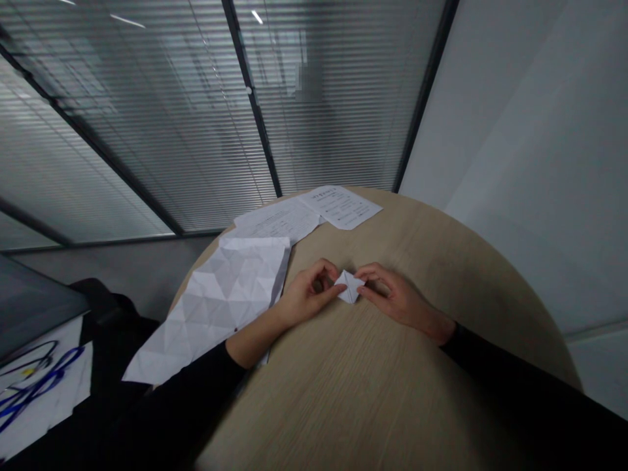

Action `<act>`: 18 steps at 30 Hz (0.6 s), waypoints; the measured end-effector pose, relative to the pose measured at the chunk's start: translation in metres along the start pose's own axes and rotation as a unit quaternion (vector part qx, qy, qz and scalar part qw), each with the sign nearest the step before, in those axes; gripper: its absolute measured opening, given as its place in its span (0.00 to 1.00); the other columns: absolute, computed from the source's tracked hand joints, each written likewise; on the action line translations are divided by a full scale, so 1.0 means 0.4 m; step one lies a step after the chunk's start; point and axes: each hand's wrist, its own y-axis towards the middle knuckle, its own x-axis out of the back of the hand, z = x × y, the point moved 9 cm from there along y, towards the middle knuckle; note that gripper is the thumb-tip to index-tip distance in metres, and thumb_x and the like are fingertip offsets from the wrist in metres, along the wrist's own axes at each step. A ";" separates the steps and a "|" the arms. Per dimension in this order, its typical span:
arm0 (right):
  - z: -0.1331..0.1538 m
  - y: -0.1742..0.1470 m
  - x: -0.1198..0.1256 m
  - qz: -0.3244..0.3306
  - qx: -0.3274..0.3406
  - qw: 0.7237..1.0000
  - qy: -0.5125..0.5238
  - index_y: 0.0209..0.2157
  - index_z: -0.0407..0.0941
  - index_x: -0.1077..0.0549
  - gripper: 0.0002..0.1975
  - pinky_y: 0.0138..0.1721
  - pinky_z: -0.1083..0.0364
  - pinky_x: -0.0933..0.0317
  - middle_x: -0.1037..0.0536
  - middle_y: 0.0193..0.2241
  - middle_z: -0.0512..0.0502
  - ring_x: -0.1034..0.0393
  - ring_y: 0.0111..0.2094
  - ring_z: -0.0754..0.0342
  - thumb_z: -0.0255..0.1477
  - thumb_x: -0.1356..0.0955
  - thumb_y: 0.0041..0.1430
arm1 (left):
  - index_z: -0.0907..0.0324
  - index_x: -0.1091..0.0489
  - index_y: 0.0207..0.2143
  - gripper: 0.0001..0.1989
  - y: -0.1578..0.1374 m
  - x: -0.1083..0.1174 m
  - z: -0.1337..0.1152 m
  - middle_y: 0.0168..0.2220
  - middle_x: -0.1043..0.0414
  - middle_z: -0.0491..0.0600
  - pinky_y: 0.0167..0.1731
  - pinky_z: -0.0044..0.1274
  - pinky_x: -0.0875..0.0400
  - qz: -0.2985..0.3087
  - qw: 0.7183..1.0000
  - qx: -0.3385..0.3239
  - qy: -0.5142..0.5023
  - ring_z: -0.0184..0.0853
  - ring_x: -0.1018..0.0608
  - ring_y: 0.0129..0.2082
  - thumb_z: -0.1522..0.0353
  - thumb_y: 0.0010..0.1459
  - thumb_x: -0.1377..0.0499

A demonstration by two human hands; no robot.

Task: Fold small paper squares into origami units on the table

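Observation:
A small piece of folded white paper (349,288), diamond-shaped with creases across it, is held just over the wooden table (343,379). My left hand (309,294) pinches its left corner between thumb and fingers. At the right corner, the thumb and fingertips of my right hand (392,297) grip it too. Beside my left forearm lies a large white sheet (216,301) covered in triangular crease lines, partly hidden under that arm.
Printed sheets (343,206) lie at the table's far edge. A glass partition with blinds (206,118) stands behind, and a pale wall (540,163) rises on the right. At lower left are a dark chair (108,307) and papers with blue cord (44,386).

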 end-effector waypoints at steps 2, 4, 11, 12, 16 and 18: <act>0.026 0.001 -0.003 0.011 0.048 0.998 -0.047 0.60 0.54 0.22 0.14 0.56 0.41 0.21 0.12 0.51 0.43 0.15 0.51 0.43 0.28 0.28 0.78 | 0.58 0.21 0.49 0.15 0.007 0.007 0.000 0.40 0.18 0.50 0.34 0.25 0.28 -0.011 1.000 -0.005 -0.012 0.33 0.21 0.35 0.55 0.76 0.31; 0.048 0.001 -0.006 0.020 0.092 0.991 -0.093 0.63 0.55 0.21 0.18 0.60 0.38 0.24 0.12 0.53 0.43 0.17 0.54 0.40 0.27 0.25 0.76 | 0.58 0.18 0.51 0.15 0.012 0.010 0.002 0.42 0.16 0.52 0.37 0.25 0.27 -0.016 0.999 0.001 -0.034 0.34 0.19 0.38 0.55 0.77 0.32; 0.047 0.000 0.040 -0.073 0.107 0.982 -0.138 0.49 0.55 0.13 0.05 0.46 0.45 0.26 0.18 0.42 0.45 0.21 0.44 0.45 0.30 0.23 0.76 | 0.57 0.14 0.55 0.20 0.003 -0.012 -0.027 0.37 0.19 0.49 0.32 0.24 0.31 0.042 0.999 -0.015 -0.007 0.32 0.23 0.32 0.52 0.73 0.27; 0.047 0.000 0.041 -0.075 0.107 0.983 -0.131 0.47 0.55 0.13 0.03 0.46 0.45 0.26 0.17 0.42 0.45 0.21 0.44 0.45 0.31 0.22 0.77 | 0.57 0.13 0.52 0.19 0.001 -0.012 -0.038 0.35 0.21 0.48 0.32 0.23 0.33 0.039 0.998 -0.036 0.019 0.31 0.25 0.31 0.52 0.72 0.26; 0.054 0.004 0.012 -0.017 0.116 0.988 -0.098 0.43 0.52 0.16 0.06 0.48 0.44 0.28 0.16 0.38 0.47 0.21 0.44 0.45 0.32 0.25 0.80 | 0.56 0.12 0.51 0.15 -0.005 -0.009 -0.070 0.34 0.24 0.47 0.33 0.24 0.31 0.009 0.991 -0.111 0.072 0.31 0.24 0.31 0.55 0.76 0.29; 0.056 0.006 0.001 0.006 0.112 0.990 -0.086 0.43 0.51 0.17 0.08 0.50 0.44 0.30 0.16 0.38 0.48 0.22 0.43 0.46 0.33 0.27 0.82 | 0.57 0.12 0.52 0.15 -0.006 -0.012 -0.077 0.35 0.23 0.49 0.33 0.24 0.30 0.005 0.989 -0.133 0.072 0.32 0.22 0.32 0.56 0.78 0.31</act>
